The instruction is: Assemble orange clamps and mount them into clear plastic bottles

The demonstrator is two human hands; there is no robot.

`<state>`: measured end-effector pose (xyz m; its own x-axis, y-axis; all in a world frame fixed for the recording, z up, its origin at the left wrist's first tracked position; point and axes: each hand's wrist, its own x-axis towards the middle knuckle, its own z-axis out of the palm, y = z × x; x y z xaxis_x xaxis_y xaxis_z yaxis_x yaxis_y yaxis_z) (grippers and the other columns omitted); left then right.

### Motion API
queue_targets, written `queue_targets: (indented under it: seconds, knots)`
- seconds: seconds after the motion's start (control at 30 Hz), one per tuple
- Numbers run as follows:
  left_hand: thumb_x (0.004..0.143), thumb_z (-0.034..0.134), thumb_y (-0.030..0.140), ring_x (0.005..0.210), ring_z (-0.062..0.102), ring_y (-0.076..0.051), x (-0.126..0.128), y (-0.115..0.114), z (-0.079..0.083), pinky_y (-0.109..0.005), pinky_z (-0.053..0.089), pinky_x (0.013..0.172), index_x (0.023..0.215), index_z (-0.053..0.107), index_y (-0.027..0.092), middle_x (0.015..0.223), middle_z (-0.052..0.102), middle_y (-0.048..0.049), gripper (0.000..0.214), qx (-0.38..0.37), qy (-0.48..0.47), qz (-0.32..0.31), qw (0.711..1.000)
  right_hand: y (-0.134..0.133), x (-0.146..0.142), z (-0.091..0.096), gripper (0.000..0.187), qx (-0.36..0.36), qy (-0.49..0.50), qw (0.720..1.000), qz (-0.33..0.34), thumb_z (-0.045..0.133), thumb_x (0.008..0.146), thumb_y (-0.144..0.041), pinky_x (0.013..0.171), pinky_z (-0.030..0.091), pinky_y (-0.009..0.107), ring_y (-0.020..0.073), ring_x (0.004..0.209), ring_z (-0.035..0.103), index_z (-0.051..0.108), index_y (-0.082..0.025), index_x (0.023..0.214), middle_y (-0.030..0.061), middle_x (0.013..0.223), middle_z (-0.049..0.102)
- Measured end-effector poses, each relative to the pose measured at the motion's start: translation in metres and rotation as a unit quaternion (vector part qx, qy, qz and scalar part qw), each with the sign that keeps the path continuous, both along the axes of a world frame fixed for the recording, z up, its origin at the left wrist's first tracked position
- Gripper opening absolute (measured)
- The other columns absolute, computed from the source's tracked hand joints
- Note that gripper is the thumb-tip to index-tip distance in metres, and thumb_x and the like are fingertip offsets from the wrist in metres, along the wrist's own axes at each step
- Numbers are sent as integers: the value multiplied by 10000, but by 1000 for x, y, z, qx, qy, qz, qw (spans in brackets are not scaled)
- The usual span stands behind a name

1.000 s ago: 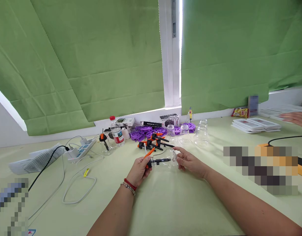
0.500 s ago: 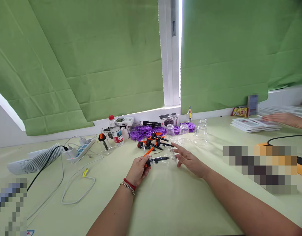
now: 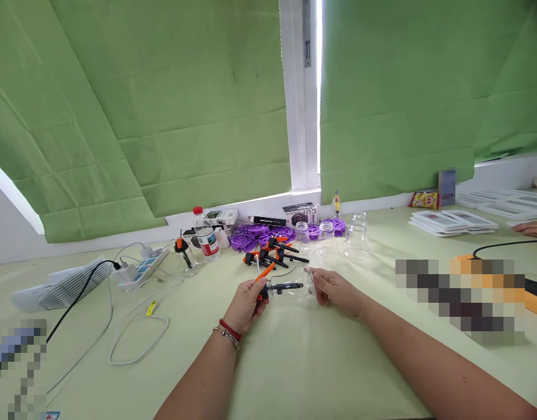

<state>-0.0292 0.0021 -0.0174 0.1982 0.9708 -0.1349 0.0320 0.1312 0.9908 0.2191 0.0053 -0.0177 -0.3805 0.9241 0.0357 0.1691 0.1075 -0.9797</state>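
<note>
My left hand (image 3: 247,303) is closed on the orange-and-black handle of a small hand pump (image 3: 272,284), whose black barrel points right into a clear plastic cup (image 3: 299,283) lying on its side. My right hand (image 3: 337,290) grips the far end of that clear cup with curled fingers. Both hands hover just above the pale green table (image 3: 294,361), in the middle of the view. A red cord and a metal bangle sit on my left wrist.
Behind my hands lie more orange-black pumps (image 3: 274,252), purple discs (image 3: 259,233), clear cups (image 3: 355,239), a water bottle (image 3: 206,234) and boxes. A power strip (image 3: 141,267) with cables is at left. White trays (image 3: 447,223) and another person's hand (image 3: 530,228) are at right.
My right hand's fingers, spread open half a second ago, have closed onto the clear cup again. The other person's hand at far right has drawn back from the trays.
</note>
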Motion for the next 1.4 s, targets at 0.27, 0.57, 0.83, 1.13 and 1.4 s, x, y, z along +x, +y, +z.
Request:
queue_targets:
  seconds: [0.27,0.57,0.83,1.13,1.4]
  knots:
    - [764,487,571,334,329,-34,2,1,-1,-167,163,316,792,492,168,548,518,42,403,-8,1,0,1000,4,-1,-6,578,58,27,997,-45,446,820,-584,676,494,325,126,704,522,372,-282,1307,72,1103,500]
    - [767,462,579,329,336,-36,1,0,3,-170,171,319,807,516,162,536,513,44,422,-18,23,12,999,5,15,-7,700,53,53,995,62,685,714,-393,789,481,335,177,924,532,387,-270,1336,95,1222,487]
    - [772,470,579,327,336,-35,2,-2,3,-172,162,324,846,532,156,537,520,43,434,-17,19,1,1000,3,8,-1,574,28,-3,999,27,522,783,-565,486,410,237,154,672,553,526,-170,1198,64,856,552]
    - [770,487,565,322,339,-33,1,-1,3,-167,165,313,789,509,164,523,523,42,402,-23,-1,12,1000,2,2,-2,530,66,37,997,-28,482,838,-503,730,486,321,130,757,510,375,-261,1296,70,1068,490]
    - [759,490,575,313,329,-28,1,0,3,-164,166,307,786,513,159,514,519,47,417,-21,13,15,1000,3,11,-3,654,46,26,998,40,683,706,-438,713,483,306,163,860,547,420,-252,1275,101,1224,435]
